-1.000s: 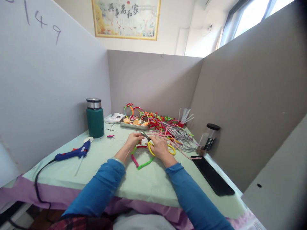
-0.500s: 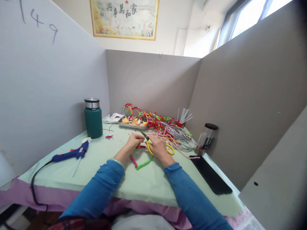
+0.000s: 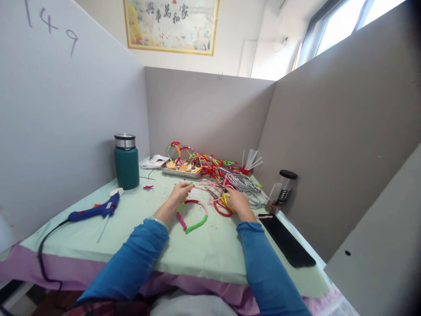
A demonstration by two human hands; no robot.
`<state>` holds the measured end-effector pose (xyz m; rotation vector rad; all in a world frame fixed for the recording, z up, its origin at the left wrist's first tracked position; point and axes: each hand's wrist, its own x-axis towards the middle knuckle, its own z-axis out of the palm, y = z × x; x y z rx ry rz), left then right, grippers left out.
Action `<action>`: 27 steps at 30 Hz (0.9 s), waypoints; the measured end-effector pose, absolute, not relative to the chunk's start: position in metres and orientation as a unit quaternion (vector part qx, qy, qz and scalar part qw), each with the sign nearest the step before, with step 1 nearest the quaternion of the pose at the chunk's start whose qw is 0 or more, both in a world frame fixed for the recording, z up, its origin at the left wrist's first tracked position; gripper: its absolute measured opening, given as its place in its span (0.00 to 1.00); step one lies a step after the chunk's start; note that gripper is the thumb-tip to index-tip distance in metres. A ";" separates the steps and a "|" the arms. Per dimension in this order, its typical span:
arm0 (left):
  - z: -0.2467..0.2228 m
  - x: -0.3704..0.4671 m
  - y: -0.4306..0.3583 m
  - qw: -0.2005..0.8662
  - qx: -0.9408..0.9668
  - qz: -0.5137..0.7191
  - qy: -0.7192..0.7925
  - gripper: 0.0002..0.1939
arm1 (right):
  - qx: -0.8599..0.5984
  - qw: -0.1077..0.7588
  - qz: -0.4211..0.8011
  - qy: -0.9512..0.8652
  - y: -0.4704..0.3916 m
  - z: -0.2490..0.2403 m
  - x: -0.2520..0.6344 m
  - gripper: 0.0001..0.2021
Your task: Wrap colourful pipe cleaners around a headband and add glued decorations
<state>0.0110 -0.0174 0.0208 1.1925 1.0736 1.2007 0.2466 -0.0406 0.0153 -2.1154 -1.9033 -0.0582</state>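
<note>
My left hand (image 3: pixel 179 196) is closed in a pinch above the far left side of a hoop. A tiny green bit shows at its fingertips, too small to name. The hoop (image 3: pixel 196 225), wrapped in fuzzy green, pink and red, lies on the table just below that hand. My right hand (image 3: pixel 238 202) has its fingers round the yellow handles of a pair of scissors (image 3: pixel 224 199), low over the table by the pile of pipe cleaners. Red-handled scissors (image 3: pixel 222 209) lie beside it, partly overlapped by the yellow ones.
Pipe cleaners (image 3: pixel 245 186) heap at the back right, next to a metal tray (image 3: pixel 180 173) of small pieces. At left are a green bottle (image 3: pixel 126 166) and a blue glue gun (image 3: pixel 94 213) with its cord. A black phone (image 3: pixel 286 241) and a clear jar (image 3: pixel 284 188) are at right.
My right hand has moved right with the yellow scissors, away from my left hand and down to the table. The red-handled scissors and more of the hoop now show. My left hand has shifted slightly left.
</note>
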 end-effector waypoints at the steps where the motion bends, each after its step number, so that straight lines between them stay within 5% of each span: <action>1: 0.020 0.011 -0.018 0.538 0.505 0.503 0.451 0.14 | -0.740 0.132 -0.007 -0.659 -0.040 0.015 0.252 0.22; 10: 0.009 0.014 -0.008 0.503 0.567 0.469 0.454 0.12 | -0.805 0.116 -0.041 -0.580 -0.032 0.008 0.277 0.20; 15: 0.002 0.016 -0.003 0.362 0.687 0.422 0.467 0.12 | -0.779 0.244 -0.085 -0.572 -0.035 0.013 0.262 0.13; 19: 0.003 0.016 -0.004 0.239 0.766 0.385 0.456 0.13 | -0.553 0.412 -0.028 -0.724 -0.037 0.015 0.224 0.12; 27: 0.003 0.017 -0.009 0.167 0.804 0.379 0.426 0.12 | -0.466 0.455 -0.002 -0.759 -0.040 0.003 0.180 0.07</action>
